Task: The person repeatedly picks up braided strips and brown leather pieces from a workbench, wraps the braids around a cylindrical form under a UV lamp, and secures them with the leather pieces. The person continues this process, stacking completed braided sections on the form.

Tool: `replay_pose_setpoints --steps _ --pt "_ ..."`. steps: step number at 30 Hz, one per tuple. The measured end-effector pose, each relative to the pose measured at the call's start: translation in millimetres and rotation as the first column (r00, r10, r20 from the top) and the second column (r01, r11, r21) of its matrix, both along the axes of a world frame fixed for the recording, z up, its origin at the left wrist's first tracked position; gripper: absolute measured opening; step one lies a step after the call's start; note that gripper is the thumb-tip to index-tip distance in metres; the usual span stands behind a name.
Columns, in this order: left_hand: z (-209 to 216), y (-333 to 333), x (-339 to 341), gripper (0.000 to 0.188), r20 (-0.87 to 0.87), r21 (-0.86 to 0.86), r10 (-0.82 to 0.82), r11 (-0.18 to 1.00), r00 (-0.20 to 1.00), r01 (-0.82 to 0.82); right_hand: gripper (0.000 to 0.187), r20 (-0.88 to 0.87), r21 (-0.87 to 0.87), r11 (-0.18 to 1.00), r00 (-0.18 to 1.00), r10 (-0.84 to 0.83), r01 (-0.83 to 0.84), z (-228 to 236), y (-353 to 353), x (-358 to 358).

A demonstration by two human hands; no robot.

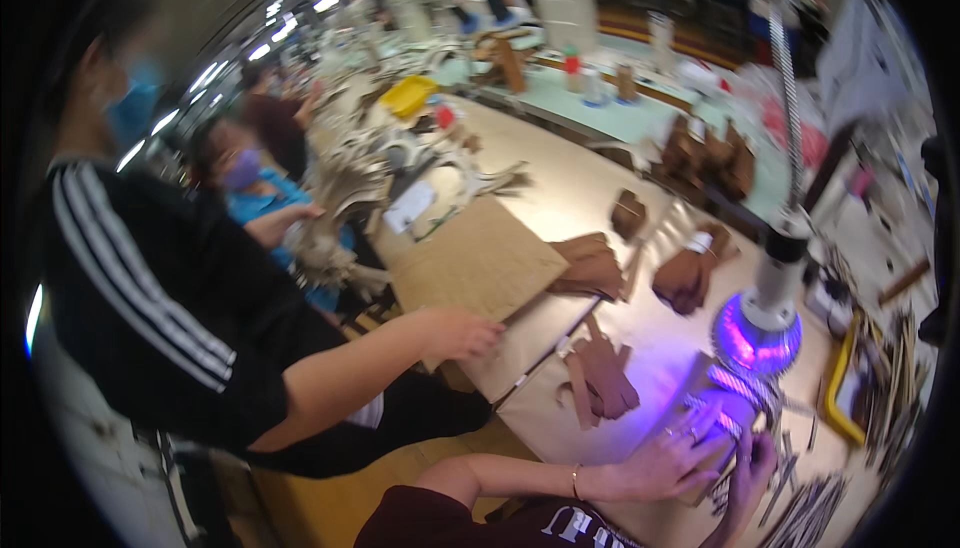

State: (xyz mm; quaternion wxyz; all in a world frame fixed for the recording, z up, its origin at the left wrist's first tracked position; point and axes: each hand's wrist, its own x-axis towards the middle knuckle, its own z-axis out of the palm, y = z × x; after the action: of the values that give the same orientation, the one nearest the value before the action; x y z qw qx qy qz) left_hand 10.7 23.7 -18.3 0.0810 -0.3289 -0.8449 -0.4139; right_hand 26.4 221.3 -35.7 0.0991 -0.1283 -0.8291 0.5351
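Note:
My left hand (668, 460) reaches in from the lower edge, a thin bracelet at its wrist. Its fingers are stretched out and apart, resting over a flat workpiece (742, 411) in purple light. Close beside it, my right hand (750, 470) has its fingers bent together; what they hold, if anything, cannot be made out. Bright patterned strips (733, 383) lie under the lamp (757, 334), just beyond my fingers. Thin dark strips (808, 513) are spread on the table to the right of my right hand.
Brown leather-like pieces (602, 378) and a tied brown bundle (685, 276) lie beyond my left hand. At the right stands a yellow tray (843, 378). A co-worker in a black striped sleeve (150, 278) reaches over a tan board (475, 258) at left.

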Motion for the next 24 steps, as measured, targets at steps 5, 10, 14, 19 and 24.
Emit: replay_pose_setpoints --steps 5,10,14,19,24 --pt "-3.5 -5.4 13.0 0.048 0.078 0.087 -0.045 0.995 0.996 0.038 0.024 0.003 -0.222 0.968 0.993 0.120 -0.116 -35.7 24.9 1.1" --pt "2.1 -4.5 15.4 0.048 -0.033 0.120 0.016 0.993 0.999 -0.012 0.024 -0.087 -0.181 0.969 0.984 0.153 -0.167 -21.4 34.3 1.9" --pt "19.5 -7.5 7.1 0.050 -0.119 0.140 0.079 0.988 0.990 -0.062 0.020 -0.089 -0.215 0.969 0.990 0.108 -0.125 22.9 20.7 12.4" --pt "37.2 -10.2 -4.3 0.047 -0.228 0.120 0.112 0.989 0.967 -0.086 0.015 -0.043 -0.251 0.968 0.998 -0.036 0.025 68.1 11.6 3.9" --pt "40.0 -20.6 -12.4 0.055 -0.140 0.121 0.140 0.985 0.980 -0.124 0.015 -0.066 -0.231 0.973 0.998 -0.006 -0.010 78.1 19.2 -16.5"
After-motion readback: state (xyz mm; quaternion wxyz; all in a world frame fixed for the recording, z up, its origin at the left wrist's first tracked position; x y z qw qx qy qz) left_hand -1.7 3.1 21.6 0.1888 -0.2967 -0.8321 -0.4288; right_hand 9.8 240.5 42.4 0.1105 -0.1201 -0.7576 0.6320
